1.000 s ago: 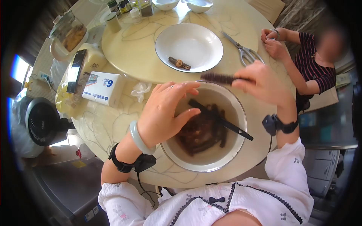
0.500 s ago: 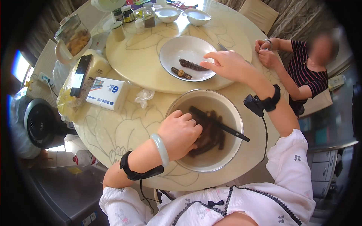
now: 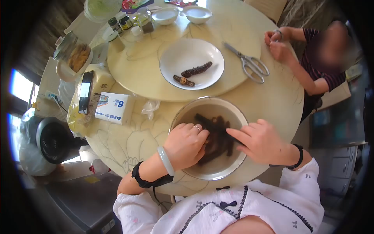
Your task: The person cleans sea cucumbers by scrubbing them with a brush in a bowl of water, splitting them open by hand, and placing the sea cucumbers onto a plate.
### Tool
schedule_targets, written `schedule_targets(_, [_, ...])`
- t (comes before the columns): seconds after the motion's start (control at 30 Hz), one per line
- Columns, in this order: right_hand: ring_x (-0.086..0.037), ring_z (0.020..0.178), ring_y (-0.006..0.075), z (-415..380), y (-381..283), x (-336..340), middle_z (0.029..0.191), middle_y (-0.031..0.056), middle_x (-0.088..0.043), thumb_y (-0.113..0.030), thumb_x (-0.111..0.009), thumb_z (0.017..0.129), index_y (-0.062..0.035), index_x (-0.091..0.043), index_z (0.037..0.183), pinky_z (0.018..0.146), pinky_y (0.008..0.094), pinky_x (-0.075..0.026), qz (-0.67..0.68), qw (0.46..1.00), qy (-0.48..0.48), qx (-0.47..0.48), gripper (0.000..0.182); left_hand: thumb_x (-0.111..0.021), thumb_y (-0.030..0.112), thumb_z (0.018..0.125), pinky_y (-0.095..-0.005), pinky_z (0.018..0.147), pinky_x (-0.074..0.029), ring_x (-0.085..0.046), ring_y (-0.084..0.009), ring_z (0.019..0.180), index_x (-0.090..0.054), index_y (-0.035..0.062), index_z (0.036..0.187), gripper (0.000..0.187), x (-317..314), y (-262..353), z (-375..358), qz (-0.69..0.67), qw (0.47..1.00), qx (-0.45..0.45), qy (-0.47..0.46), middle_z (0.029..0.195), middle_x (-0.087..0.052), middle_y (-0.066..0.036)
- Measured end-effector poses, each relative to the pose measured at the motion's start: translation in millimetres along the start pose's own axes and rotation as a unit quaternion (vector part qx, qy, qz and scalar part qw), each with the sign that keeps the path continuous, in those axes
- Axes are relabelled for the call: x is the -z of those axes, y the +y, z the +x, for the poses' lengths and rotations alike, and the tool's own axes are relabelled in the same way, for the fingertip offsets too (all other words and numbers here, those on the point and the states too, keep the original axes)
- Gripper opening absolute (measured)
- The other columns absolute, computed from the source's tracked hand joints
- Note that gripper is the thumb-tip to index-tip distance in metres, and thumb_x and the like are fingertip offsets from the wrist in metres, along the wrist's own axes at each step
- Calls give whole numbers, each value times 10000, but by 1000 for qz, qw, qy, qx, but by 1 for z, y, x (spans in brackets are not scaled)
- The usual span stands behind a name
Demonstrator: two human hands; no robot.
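Observation:
A white-rimmed basin (image 3: 240, 158) of cloudy water holds several dark, long pieces (image 3: 216, 146). My left hand (image 3: 186, 146) is closed over the basin's left side, its fingertips hidden, so what it grips cannot be made out. On the right side, my right hand (image 3: 260, 141) is wrapped round the handle of a black knife (image 3: 206, 121), whose dark blade reaches into the basin. Behind the basin, a white plate (image 3: 171, 58) carries a dark spiky sea cucumber (image 3: 196, 69) and a short brown piece (image 3: 184, 80).
Scissors (image 3: 249, 64) lie right of the plate. A tissue pack (image 3: 113, 108), a phone (image 3: 86, 91) and a crumpled plastic bag (image 3: 150, 108) are at the left. Jars (image 3: 124, 21) and bowls (image 3: 197, 15) stand at the back. Another person (image 3: 311, 74) sits at the right.
My right hand has come back from the plate to the basin and closed on the knife handle. The scissors, partly covered before, now show fully. The view has shifted slightly.

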State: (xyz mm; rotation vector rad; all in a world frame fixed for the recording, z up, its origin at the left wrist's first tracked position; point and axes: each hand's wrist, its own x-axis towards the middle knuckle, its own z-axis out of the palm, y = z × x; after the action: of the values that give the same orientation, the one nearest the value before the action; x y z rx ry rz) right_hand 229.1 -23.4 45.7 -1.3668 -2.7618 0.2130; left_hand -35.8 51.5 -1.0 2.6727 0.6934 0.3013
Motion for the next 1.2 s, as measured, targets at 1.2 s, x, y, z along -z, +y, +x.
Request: schedule_targets(1.2, [-469, 442, 145, -40, -49, -23, 661, 0, -438, -88, -680, 754, -251, -682, 1365, 413, 313, -396, -22, 967, 149, -207, 633, -800, 20, 787, -344, 662, -554, -708, -301, 759, -724, 16, 1056, 279, 14, 13, 1, -122, 988, 58, 74, 887, -722, -137])
